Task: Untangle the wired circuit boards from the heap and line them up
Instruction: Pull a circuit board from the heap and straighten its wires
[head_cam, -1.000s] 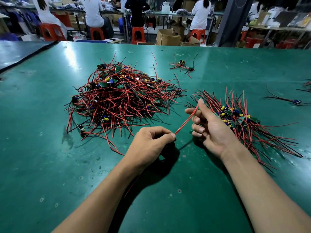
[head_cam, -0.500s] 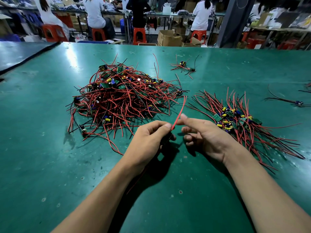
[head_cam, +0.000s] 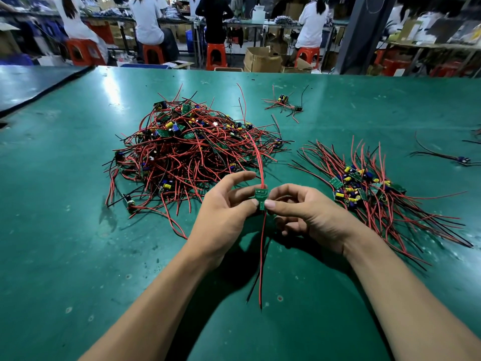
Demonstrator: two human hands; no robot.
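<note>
A small green circuit board (head_cam: 260,194) is held above the green table between both hands. My left hand (head_cam: 223,212) pinches its left edge and my right hand (head_cam: 307,214) pinches its lower right corner. Red wires rise from the board's top toward the heap, and a red and a black wire hang down from it toward me. The tangled heap of wired boards (head_cam: 187,152) lies beyond my left hand. A lined-up group of boards (head_cam: 364,188) with wires fanned out lies to the right of my right hand.
A small loose cluster of wired boards (head_cam: 285,104) lies far behind the heap. One stray wired part (head_cam: 463,159) lies near the right edge. A second dark table (head_cam: 31,84) adjoins at the far left. People sit on red stools beyond the table's far edge.
The hands have come together. Before, my left fist held the part hidden while my right fingers slid along a red wire; now both pinch the exposed green board, with wires hanging below it.
</note>
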